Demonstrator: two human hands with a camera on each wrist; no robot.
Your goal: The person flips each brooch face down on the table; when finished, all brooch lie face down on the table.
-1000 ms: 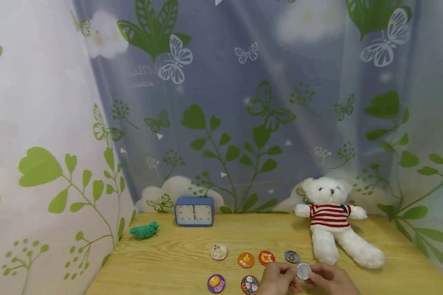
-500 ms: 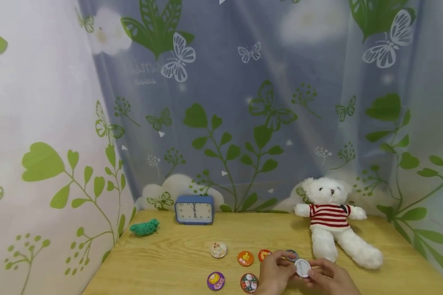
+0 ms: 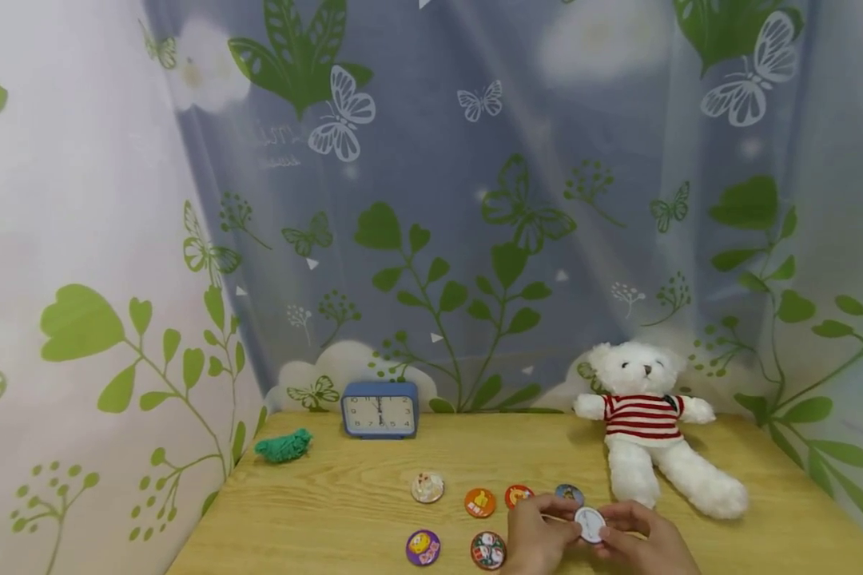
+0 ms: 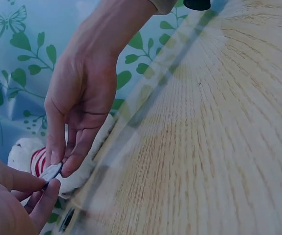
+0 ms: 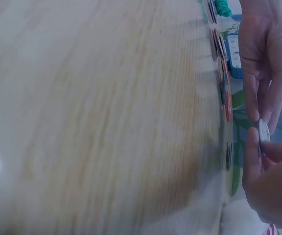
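A round button badge (image 3: 590, 525) is held up between both hands, its pale back with a thin pin line turned to the head camera. My left hand (image 3: 538, 533) pinches one edge of it, and my right hand (image 3: 645, 540) pinches the opposite edge. In the left wrist view the badge (image 4: 51, 171) appears nearly edge-on between the fingertips; its printed front is hidden. Behind the left fingers lie a red badge (image 3: 518, 495), partly covered, and a blue badge (image 3: 570, 493). A dark patterned badge (image 3: 487, 550) lies beside the left hand.
Farther left on the wooden table (image 3: 316, 511) lie orange (image 3: 480, 502), white (image 3: 427, 486) and purple (image 3: 423, 548) badges. A white teddy bear (image 3: 643, 419) in a striped shirt sits at the back right. At the back left are a blue clock (image 3: 379, 410) and a green bundle (image 3: 284, 446).
Both hands have lifted the badge slightly away from the body, and the left fingers now overlap the red badge. Their pinch on the badge stays; the other things lie as before.
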